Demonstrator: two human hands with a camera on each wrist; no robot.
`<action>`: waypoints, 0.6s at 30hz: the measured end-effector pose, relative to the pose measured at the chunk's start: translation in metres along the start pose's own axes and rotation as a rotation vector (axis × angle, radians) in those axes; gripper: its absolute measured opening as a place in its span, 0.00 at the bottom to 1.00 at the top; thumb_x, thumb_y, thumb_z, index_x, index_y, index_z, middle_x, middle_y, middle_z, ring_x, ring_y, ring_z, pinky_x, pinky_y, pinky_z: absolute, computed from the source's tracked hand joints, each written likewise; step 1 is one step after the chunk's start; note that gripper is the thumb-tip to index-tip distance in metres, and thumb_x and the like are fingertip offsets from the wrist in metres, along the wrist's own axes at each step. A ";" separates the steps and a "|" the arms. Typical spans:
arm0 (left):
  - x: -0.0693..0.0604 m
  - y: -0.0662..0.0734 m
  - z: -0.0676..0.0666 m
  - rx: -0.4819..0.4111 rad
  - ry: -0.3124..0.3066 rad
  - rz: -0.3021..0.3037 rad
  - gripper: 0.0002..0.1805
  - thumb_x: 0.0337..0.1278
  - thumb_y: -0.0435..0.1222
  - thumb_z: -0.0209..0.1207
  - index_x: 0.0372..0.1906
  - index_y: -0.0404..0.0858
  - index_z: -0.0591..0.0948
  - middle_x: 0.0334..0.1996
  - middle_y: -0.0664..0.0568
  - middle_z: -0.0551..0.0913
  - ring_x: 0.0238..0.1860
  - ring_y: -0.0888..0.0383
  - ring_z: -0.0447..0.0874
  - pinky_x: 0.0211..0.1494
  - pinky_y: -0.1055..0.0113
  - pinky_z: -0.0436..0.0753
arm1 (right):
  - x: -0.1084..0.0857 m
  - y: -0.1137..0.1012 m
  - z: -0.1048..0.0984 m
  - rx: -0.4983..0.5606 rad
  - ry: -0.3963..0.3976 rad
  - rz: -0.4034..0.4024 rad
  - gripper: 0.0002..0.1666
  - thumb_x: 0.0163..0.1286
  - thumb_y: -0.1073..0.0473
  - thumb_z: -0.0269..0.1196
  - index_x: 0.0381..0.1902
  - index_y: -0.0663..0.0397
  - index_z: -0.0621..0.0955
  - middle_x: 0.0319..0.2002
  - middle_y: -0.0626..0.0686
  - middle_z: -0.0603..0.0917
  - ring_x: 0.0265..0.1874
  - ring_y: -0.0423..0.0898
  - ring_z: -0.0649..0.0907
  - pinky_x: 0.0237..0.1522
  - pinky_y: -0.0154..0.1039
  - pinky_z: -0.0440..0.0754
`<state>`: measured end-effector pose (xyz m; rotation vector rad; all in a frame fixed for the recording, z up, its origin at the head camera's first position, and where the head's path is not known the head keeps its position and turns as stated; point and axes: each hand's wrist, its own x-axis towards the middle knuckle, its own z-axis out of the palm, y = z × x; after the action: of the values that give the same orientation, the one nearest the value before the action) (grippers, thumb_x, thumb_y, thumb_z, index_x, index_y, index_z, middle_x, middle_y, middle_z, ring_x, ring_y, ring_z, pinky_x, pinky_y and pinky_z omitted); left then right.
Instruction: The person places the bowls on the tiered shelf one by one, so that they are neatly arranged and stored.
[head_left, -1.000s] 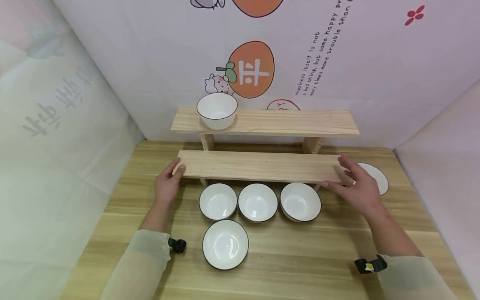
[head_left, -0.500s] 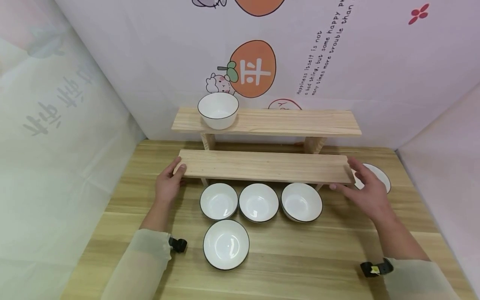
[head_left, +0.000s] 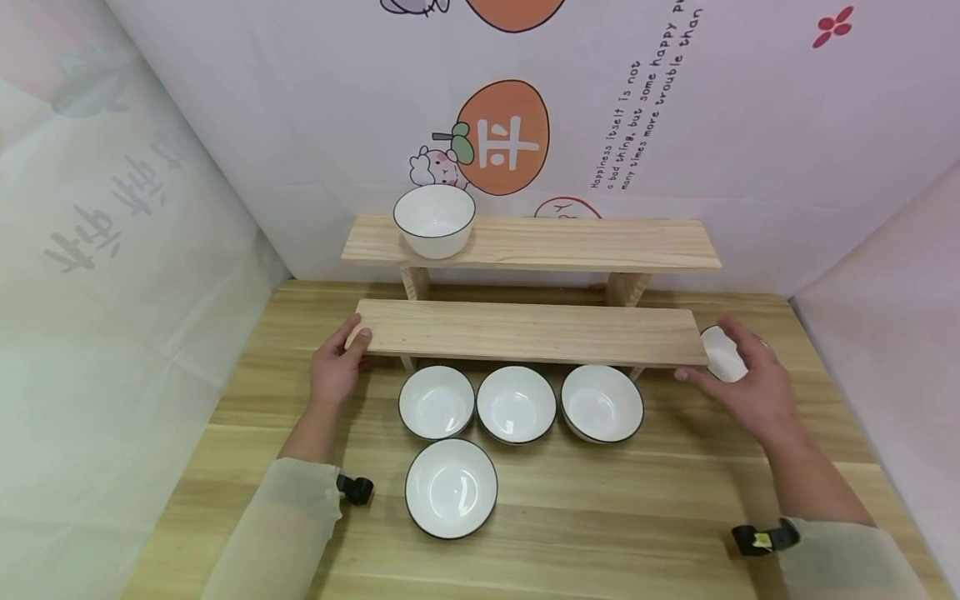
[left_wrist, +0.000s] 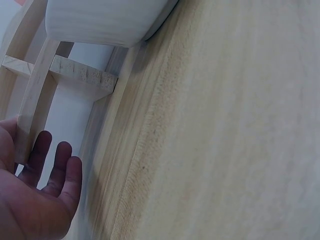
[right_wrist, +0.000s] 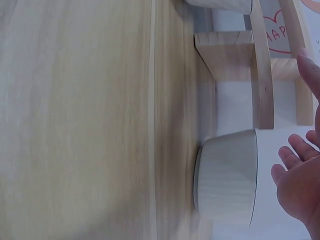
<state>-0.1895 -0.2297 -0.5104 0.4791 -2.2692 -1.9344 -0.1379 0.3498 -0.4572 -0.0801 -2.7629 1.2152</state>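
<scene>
My left hand (head_left: 335,368) grips the left end of the lower wooden shelf board (head_left: 525,332), thumb on top. In the left wrist view its thumb and forefinger hold the board end, while the other fingers (left_wrist: 73,180) extend loosely. Off the board's right end, my right hand (head_left: 761,396) hovers with spread fingers and holds nothing. It partly hides a white, dark-rimmed bowl (head_left: 723,357) on the table. The right wrist view has this bowl (right_wrist: 227,175) beside the board end, apart from the fingers (right_wrist: 290,157).
Behind, a higher shelf board (head_left: 585,242) bears a white bowl (head_left: 435,221). Three bowls stand in a row before the lower board: left (head_left: 437,403), middle (head_left: 516,405), right (head_left: 602,403). Another bowl (head_left: 451,489) is nearer on the wooden table (head_left: 600,533). White sheets surround the table.
My right hand has moved right, from the board's right end to over the bowl there. The board's right end is now uncovered. My left hand keeps its grip.
</scene>
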 end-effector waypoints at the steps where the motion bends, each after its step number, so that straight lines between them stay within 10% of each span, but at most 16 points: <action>1: 0.000 0.000 0.000 0.000 0.001 0.000 0.32 0.67 0.56 0.65 0.73 0.54 0.76 0.78 0.59 0.66 0.57 0.57 0.81 0.51 0.65 0.87 | 0.000 0.002 -0.001 -0.009 -0.002 0.006 0.66 0.59 0.44 0.80 0.84 0.48 0.55 0.81 0.60 0.58 0.77 0.69 0.58 0.74 0.69 0.57; 18: 0.000 0.001 0.000 -0.019 0.000 -0.014 0.31 0.68 0.55 0.65 0.73 0.54 0.77 0.77 0.59 0.66 0.63 0.55 0.78 0.58 0.62 0.85 | -0.003 0.029 -0.014 -0.106 0.014 0.096 0.70 0.57 0.36 0.79 0.85 0.45 0.51 0.82 0.62 0.54 0.78 0.70 0.53 0.70 0.77 0.56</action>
<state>-0.1902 -0.2293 -0.5096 0.4946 -2.2515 -1.9608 -0.1336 0.3794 -0.4700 -0.2332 -2.8398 1.0830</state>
